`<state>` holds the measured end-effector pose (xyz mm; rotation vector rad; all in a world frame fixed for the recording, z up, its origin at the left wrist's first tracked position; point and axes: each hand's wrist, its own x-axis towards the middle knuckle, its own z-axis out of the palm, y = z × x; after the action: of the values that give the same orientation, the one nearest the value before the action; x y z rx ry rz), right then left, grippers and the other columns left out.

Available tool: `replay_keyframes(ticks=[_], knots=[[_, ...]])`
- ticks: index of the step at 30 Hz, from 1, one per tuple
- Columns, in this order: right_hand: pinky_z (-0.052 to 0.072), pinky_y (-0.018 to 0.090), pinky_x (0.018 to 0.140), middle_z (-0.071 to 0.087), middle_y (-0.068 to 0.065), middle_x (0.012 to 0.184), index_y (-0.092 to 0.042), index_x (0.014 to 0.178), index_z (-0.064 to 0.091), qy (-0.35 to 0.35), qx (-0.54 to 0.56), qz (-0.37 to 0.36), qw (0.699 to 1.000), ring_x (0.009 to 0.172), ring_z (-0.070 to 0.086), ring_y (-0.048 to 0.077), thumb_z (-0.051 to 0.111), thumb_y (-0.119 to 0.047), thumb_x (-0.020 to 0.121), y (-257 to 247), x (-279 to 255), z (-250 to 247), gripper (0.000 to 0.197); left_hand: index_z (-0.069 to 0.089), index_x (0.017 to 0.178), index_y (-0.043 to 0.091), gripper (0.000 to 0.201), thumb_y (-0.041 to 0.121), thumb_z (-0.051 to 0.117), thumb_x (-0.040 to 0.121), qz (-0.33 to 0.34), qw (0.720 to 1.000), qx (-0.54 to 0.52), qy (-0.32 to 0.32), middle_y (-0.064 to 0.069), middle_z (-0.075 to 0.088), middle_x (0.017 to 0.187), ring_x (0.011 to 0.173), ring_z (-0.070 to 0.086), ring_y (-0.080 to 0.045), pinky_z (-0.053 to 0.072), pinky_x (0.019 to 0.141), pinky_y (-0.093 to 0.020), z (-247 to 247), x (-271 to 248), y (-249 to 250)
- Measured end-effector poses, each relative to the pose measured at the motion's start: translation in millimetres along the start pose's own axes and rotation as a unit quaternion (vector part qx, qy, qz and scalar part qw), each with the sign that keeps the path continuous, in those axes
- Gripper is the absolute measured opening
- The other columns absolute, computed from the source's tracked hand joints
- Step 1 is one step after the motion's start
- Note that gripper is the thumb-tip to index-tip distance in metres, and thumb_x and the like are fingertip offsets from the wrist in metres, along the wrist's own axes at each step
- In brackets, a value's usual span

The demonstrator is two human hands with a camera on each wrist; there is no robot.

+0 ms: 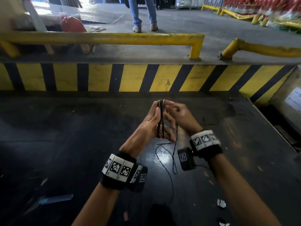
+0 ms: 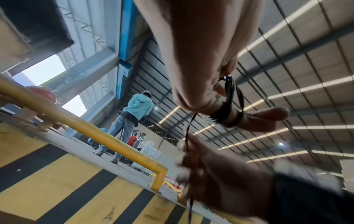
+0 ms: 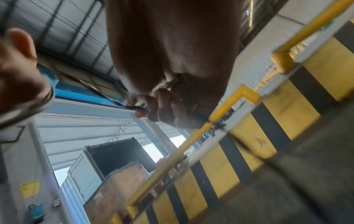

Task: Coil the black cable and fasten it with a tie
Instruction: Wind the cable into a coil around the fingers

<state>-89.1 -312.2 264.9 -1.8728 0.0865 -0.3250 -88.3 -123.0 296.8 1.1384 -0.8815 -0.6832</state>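
Note:
A thin black cable [image 1: 161, 118] is wound in several long loops around my left hand [image 1: 153, 123], which holds them upright above the dark floor. In the left wrist view the loops [image 2: 229, 106] wrap round my left fingers. My right hand [image 1: 176, 111] is just right of the coil and pinches a strand of the cable near its top; the right wrist view shows the strand [image 3: 134, 106] between its fingertips. The loose tail [image 1: 169, 163] hangs down from the coil to the floor between my wrists. No tie is visible.
A yellow and black striped kerb [image 1: 146, 77] runs across ahead, with a yellow rail [image 1: 104, 38] above it. A person in jeans [image 1: 143, 13] stands beyond the rail. Paper scraps [image 1: 221, 203] and a blue strip [image 1: 57, 199] lie on the dark floor.

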Motion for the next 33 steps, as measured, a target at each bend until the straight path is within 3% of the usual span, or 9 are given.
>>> replay_keyframes(ticks=[1,3,6,10,17,21,25,29,33], knots=[[0.051,0.029,0.065,0.071,0.022,0.082,-0.018,0.098,0.076,-0.006,0.032,0.016,0.999,0.066,0.066,0.024,0.052,-0.030,0.106,8,-11,11,0.028,0.037,0.143,0.017,0.045,0.041,0.026,0.106,0.013,1.000,-0.004,0.012,-0.019,0.060,0.096,0.071,0.067,-0.028,0.059,0.076,-0.049,-3,2,4],[0.042,0.016,0.051,0.067,0.004,0.068,-0.026,0.091,0.074,-0.019,0.091,0.054,0.994,0.054,0.056,0.004,0.052,-0.029,0.105,21,-35,34,0.026,0.038,0.144,0.023,0.042,0.039,0.021,0.109,0.031,0.998,0.018,0.047,-0.018,0.061,0.100,0.077,0.069,-0.028,0.054,0.084,-0.056,-15,9,11],[0.031,0.017,0.045,0.045,0.001,0.060,-0.016,0.072,0.063,-0.052,0.107,0.072,0.990,0.047,0.038,0.007,0.047,-0.045,0.102,36,-68,57,0.045,0.037,0.144,0.025,0.040,0.038,0.018,0.111,0.048,0.993,0.033,0.106,-0.018,0.060,0.103,0.082,0.071,-0.032,0.058,0.089,-0.052,-37,26,17],[0.030,0.025,0.044,0.045,-0.004,0.054,-0.001,0.074,0.060,-0.105,0.098,0.048,0.988,0.042,0.037,0.011,0.044,-0.042,0.104,26,-94,60,0.053,0.039,0.142,0.025,0.037,0.034,0.019,0.113,0.037,0.977,0.110,0.182,-0.017,0.059,0.098,0.074,0.071,-0.029,0.062,0.079,-0.042,-71,48,13],[0.035,0.020,0.046,0.048,0.002,0.059,-0.004,0.069,0.055,-0.037,-0.032,-0.117,0.992,0.048,0.041,0.005,0.055,-0.027,0.103,-57,-73,7,0.041,0.050,0.125,0.043,0.028,0.038,0.026,0.111,-0.047,0.959,0.255,0.117,-0.012,0.059,0.090,0.065,0.066,-0.026,0.058,0.066,-0.035,-70,39,-23],[0.035,0.017,0.048,0.050,-0.006,0.054,-0.008,0.069,0.063,0.011,-0.093,-0.152,0.984,0.045,0.042,0.003,0.052,-0.024,0.106,-82,-36,-16,0.042,0.050,0.127,0.035,0.030,0.037,0.025,0.111,-0.085,0.983,0.156,0.035,-0.015,0.059,0.093,0.059,0.065,-0.027,0.058,0.063,-0.030,-38,18,-27],[0.035,0.016,0.050,0.050,-0.005,0.056,-0.015,0.064,0.057,0.024,-0.124,-0.152,0.980,0.049,0.043,0.002,0.054,-0.026,0.105,-63,4,-15,0.042,0.047,0.138,0.026,0.041,0.045,0.024,0.109,-0.081,0.994,0.079,-0.001,-0.015,0.060,0.094,0.065,0.064,-0.030,0.057,0.072,-0.038,-19,5,-18],[0.033,0.017,0.047,0.042,0.007,0.062,0.002,0.076,0.058,0.019,-0.022,-0.064,0.998,0.050,0.040,0.004,0.051,-0.033,0.105,-28,11,2,0.046,0.045,0.141,0.023,0.044,0.044,0.022,0.109,-0.049,0.999,-0.010,-0.001,-0.022,0.054,0.098,0.068,0.062,-0.029,0.056,0.071,-0.038,-20,0,-6],[0.036,0.010,0.044,0.044,0.000,0.060,-0.018,0.101,0.066,-0.020,0.122,0.010,0.992,0.044,0.041,-0.001,0.043,-0.020,0.108,-8,-19,39,0.024,0.041,0.145,0.021,0.044,0.039,0.019,0.111,0.017,0.998,-0.064,0.025,-0.022,0.054,0.103,0.076,0.063,-0.029,0.055,0.077,-0.043,-28,6,11]])
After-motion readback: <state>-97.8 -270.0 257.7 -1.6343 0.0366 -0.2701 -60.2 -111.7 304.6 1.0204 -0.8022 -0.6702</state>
